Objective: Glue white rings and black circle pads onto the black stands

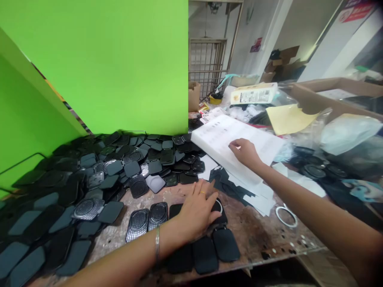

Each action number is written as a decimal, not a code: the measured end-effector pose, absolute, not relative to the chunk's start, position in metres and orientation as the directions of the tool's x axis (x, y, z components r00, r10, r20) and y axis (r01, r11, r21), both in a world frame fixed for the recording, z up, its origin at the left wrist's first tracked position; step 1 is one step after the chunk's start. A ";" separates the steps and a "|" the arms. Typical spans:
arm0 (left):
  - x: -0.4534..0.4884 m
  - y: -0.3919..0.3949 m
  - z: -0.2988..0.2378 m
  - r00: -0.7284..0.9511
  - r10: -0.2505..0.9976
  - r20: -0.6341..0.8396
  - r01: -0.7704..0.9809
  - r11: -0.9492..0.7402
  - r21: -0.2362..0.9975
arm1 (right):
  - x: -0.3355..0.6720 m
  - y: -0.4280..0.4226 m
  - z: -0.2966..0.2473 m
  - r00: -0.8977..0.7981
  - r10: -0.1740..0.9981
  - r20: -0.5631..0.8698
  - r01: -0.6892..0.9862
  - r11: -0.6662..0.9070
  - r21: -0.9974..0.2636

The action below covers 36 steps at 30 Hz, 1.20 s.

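Note:
My left hand lies over a row of flat black hinged cases, its fingers spread. It covers part of the row; whether it presses on them I cannot tell. A black case at the row's right end lies unfolded, with a white ring on its upper half. Two cases with a silvery grid pattern lie left of my wrist. Over a thick stack of white sheets is my right hand, thumb and forefinger pinched together. What is between those fingertips, if anything, is too small to make out.
A large heap of black cases fills the table's left and back, against a green panel. Dark and white paper scraps lie below the stack. Another white ring is at right, near plastic bags and a cardboard box.

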<state>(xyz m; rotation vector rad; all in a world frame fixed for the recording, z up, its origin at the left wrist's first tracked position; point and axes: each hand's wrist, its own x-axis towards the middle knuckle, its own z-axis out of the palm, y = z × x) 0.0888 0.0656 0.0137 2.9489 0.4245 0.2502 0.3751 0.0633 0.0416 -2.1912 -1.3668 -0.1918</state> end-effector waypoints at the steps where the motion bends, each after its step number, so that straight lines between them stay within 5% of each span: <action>1: 0.103 0.073 0.016 0.945 0.284 0.163 0.258 -0.952 0.163 | 0.386 0.078 0.044 0.500 0.781 0.373 0.852 -0.366 -0.375; 7: 0.199 0.122 0.029 0.925 0.314 0.213 0.297 -0.948 0.110 | 0.434 0.149 0.052 0.609 0.729 0.314 0.787 -0.505 -0.353; 15: 0.238 0.137 0.025 0.922 0.378 0.090 0.367 -0.923 0.112 | 0.456 0.189 0.038 0.638 0.743 0.202 0.769 -0.603 -0.212; 23: 0.241 0.131 0.036 0.912 0.409 0.007 0.405 -0.905 0.129 | 0.433 0.172 0.045 0.563 0.749 0.350 0.824 -0.543 -0.162; 30: 0.204 0.136 0.047 0.927 0.361 0.102 0.333 -0.918 0.217 | 0.378 0.093 0.078 0.520 0.616 0.592 0.852 -0.321 -0.414; 32: 0.167 0.131 0.050 0.923 0.338 0.185 0.298 -0.930 0.216 | 0.351 0.063 0.074 0.545 0.677 0.494 0.781 -0.197 -0.592; 36: 0.072 0.099 0.048 0.939 0.311 0.146 0.274 -0.935 0.225 | 0.290 0.018 0.045 0.348 0.938 0.008 0.433 -0.153 -0.888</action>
